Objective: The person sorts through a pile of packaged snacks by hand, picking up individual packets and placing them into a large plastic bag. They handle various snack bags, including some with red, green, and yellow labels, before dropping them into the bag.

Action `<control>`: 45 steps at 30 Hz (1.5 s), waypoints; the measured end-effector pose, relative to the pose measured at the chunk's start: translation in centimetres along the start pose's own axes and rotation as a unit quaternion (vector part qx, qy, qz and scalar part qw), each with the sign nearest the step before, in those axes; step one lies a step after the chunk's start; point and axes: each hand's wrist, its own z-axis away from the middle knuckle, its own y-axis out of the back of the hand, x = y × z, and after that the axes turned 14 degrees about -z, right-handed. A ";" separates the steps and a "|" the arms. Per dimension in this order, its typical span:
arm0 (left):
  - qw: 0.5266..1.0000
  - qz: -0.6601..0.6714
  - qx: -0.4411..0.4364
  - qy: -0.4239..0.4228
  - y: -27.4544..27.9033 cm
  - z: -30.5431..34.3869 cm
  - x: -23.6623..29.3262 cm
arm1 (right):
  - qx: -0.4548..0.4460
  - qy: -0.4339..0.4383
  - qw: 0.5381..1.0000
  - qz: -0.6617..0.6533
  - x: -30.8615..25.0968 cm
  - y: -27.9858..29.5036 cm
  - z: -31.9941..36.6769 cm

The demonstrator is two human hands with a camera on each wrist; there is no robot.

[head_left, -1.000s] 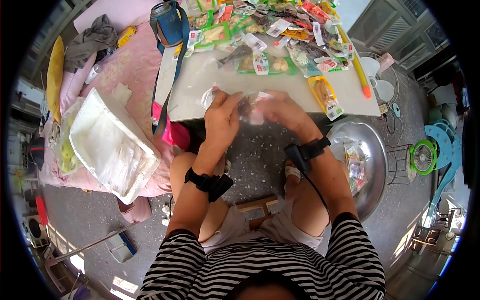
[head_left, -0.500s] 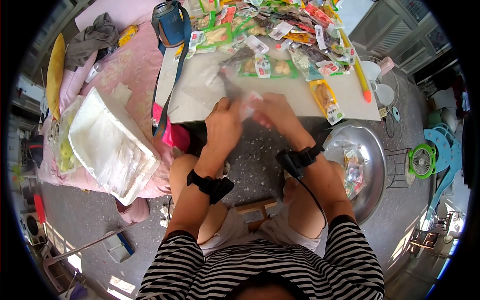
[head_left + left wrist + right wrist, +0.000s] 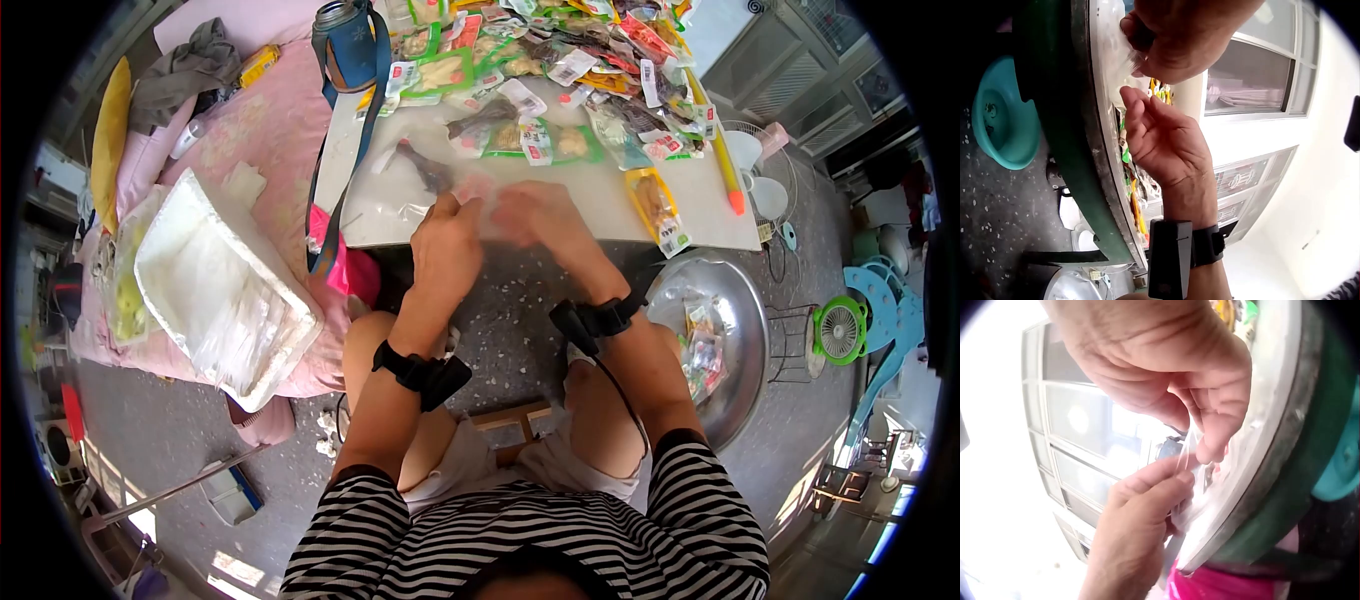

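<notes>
A clear plastic bag point(image 3: 410, 190) with a dark brown piece inside lies at the table's near edge. My left hand point(image 3: 446, 245) pinches the near end of it between thumb and forefinger; the right wrist view shows this pinch on the thin plastic point(image 3: 1192, 503) closely. My right hand point(image 3: 545, 215), blurred in the head view, is just right of the bag. In the left wrist view the right hand point(image 3: 1169, 144) has its palm showing and fingers loosely bent, fingertips close to the plastic. A pinkish-white label point(image 3: 476, 186) shows blurred between the hands.
Many food packets point(image 3: 560, 60) are heaped at the back of the table point(image 3: 600, 215), one yellow packet point(image 3: 656, 208) near its front edge. A blue flask point(image 3: 348, 50) stands back left. A metal basin point(image 3: 735, 370) with packets is at right, a white foam box point(image 3: 225, 290) at left.
The dark piece in the bag has moved from between the hands to farther forward and left, over the table. The right hand has moved slightly left; the left hand keeps its pinch.
</notes>
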 end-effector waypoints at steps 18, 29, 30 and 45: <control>0.990 -0.075 -0.118 0.036 -0.6 0.7 -1.2 | 0.136 0.280 0.752 0.581 0.1 -4.9 -13.3; 0.985 -0.106 -0.124 0.051 -0.3 0.1 -1.2 | 0.187 0.428 0.802 0.371 -2.4 0.3 -8.5; 0.985 -0.105 -0.123 0.054 -0.3 0.0 -1.1 | 0.195 0.403 0.845 0.292 -2.9 1.1 -7.0; 0.996 -0.051 -0.065 0.037 0.1 -0.1 -1.0 | 0.119 0.062 0.980 -0.150 1.3 11.0 1.5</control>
